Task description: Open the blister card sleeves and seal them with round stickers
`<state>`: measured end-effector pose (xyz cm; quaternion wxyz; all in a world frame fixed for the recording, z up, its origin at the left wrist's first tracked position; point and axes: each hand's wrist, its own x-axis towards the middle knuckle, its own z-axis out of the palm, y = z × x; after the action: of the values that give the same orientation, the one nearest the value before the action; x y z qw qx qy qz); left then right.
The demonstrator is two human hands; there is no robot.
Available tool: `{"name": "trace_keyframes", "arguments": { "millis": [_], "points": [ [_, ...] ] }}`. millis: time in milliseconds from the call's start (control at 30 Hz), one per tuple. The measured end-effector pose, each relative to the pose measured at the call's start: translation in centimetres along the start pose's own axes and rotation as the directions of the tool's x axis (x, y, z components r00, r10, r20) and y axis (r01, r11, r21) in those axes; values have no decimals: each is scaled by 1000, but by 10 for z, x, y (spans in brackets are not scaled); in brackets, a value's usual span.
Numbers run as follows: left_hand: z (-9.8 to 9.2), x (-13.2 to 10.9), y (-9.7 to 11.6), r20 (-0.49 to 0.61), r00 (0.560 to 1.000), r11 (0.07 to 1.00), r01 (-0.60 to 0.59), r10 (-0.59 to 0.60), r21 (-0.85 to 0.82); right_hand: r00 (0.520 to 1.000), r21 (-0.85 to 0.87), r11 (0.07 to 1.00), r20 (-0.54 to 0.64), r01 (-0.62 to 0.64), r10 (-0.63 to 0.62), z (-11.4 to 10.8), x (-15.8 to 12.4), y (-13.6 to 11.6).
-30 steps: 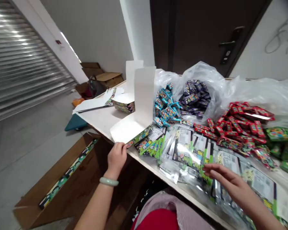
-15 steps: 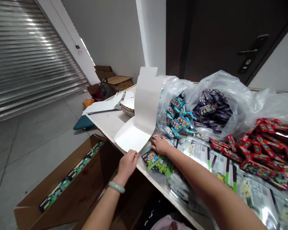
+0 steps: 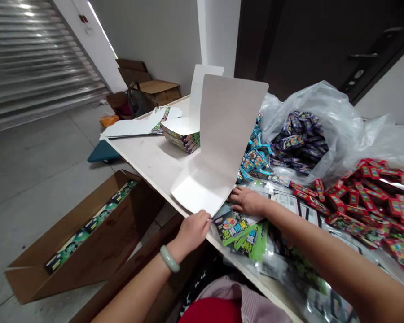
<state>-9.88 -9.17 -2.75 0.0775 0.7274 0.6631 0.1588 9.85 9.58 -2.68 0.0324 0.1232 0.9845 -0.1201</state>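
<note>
Pinching the near corner of a folded white card (image 3: 218, 148) between the thumb and curled fingers of the left hand (image 3: 193, 229), with a pale green bangle (image 3: 170, 259) on the wrist. Reaching to the card's right edge with the right hand (image 3: 249, 201), fingers loosely bent, too hidden at the tips to tell a grip from a touch. Pictured at the front edge of the table (image 3: 144, 154), with one panel lying down and one upright, just beside green-and-black printed packets (image 3: 244, 231). Backed by heaped blue packs (image 3: 256, 159), purple packs (image 3: 298, 141) and red packs (image 3: 343, 193) farther right.
</note>
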Motion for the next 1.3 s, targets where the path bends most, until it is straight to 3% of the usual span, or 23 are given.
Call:
{"name": "trace_keyframes", "arguments": {
  "millis": [100, 167, 233, 333, 400, 467, 567, 733, 833, 967, 1100, 1200, 1300],
  "points": [
    [-1, -1, 17, -58, 997, 995, -55, 51, -80, 1000, 26, 999, -10, 28, -28, 2, -7, 8],
    [5, -3, 38, 14, 976, 962, -211, 216, -175, 999, 41, 999, -25, 26, -25, 2, -9, 11],
    [17, -3, 62, 131, 940, 929, -277, 315, -246, 999, 53, 999, -42, 8, -6, -1, -12, 11],
    [40, 2, 94, 191, 954, 957, -187, 231, -224, 993, 59, 996, -85, -72, 77, -7, -27, 9],
    [51, 8, 107, 182, 958, 962, -186, 223, -199, 968, 56, 978, -143, -201, 207, -10, -45, 8],
    [56, 15, 117, 176, 944, 950, -247, 280, -191, 897, 57, 921, -211, -385, 388, -8, -65, 5],
    [59, 25, 129, 174, 917, 927, -326, 358, -184, 754, 67, 792, -267, -607, 600, 3, -94, -3],
    [68, 33, 146, 160, 921, 931, -330, 354, -158, 562, 87, 608, -298, -789, 772, 21, -121, -14],
    [72, 33, 148, 135, 926, 931, -331, 352, -158, 537, 148, 593, -293, -792, 791, 23, -130, -12],
    [73, 33, 146, 103, 933, 931, -327, 346, -165, 441, 281, 537, -340, -795, 831, 18, -139, -7],
    [77, 35, 144, 74, 934, 929, -335, 350, -155, 391, 556, 486, -289, -675, 874, 14, -145, -2],
    [80, 34, 143, 81, 926, 923, -356, 370, -144, 314, 658, 424, -286, -622, 905, 6, -153, 7],
    [70, 38, 142, 37, 899, 887, -422, 436, -184, 271, 759, 372, -263, -534, 926, -12, -170, 14]
  ]
}}
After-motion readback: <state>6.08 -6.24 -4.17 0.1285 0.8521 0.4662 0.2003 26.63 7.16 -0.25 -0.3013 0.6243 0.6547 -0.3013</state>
